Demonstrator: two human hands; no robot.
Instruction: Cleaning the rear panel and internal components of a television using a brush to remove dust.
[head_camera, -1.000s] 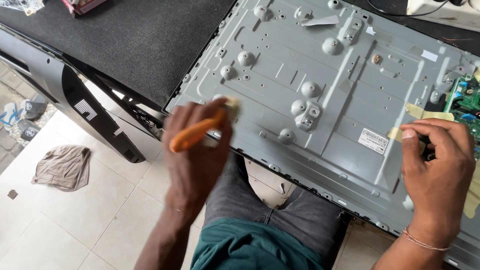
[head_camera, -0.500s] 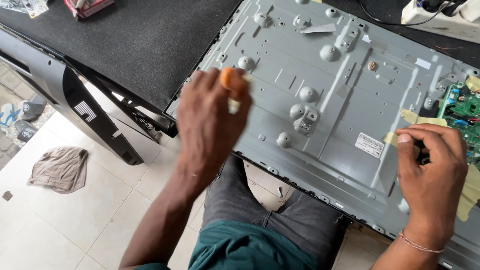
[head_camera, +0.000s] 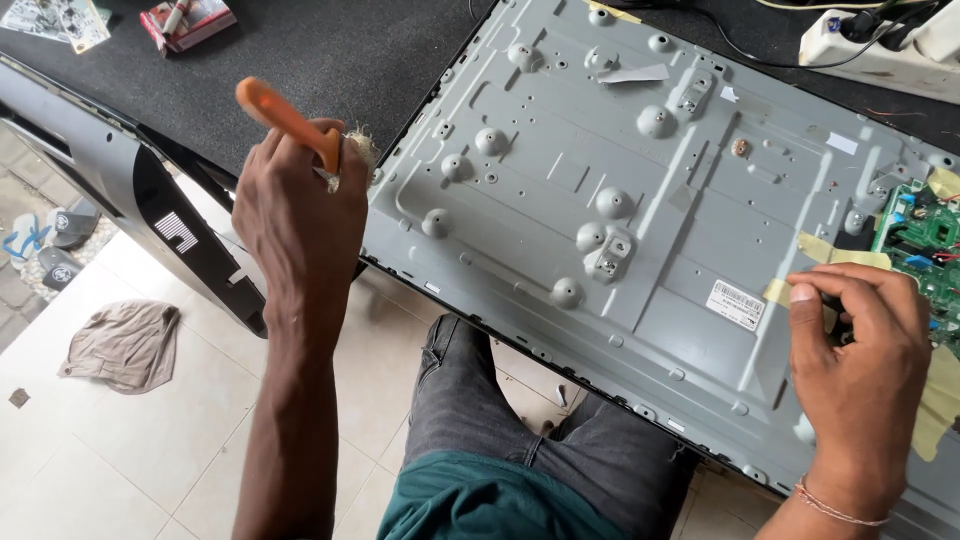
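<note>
My left hand (head_camera: 300, 215) grips an orange-handled brush (head_camera: 290, 118), its pale bristles at the left edge of a grey metal back panel of a flat screen (head_camera: 640, 210). The panel lies tilted over a black-topped table and reaches out above my knees. My right hand (head_camera: 865, 365) rests on the panel's right side, fingers curled over something small and dark that I cannot make out, beside strips of yellow tape (head_camera: 840, 258) and a green circuit board (head_camera: 920, 235).
A black plastic screen cover (head_camera: 130, 190) leans against the table's left edge. A brown rag (head_camera: 125, 345) and sandals (head_camera: 55, 245) lie on the tiled floor. A white power strip (head_camera: 880, 40) sits far right; a small red box (head_camera: 190, 20) far left.
My left hand has carried the brush up and to the left, from the panel's lower edge to its left edge. The right hand has stayed in place.
</note>
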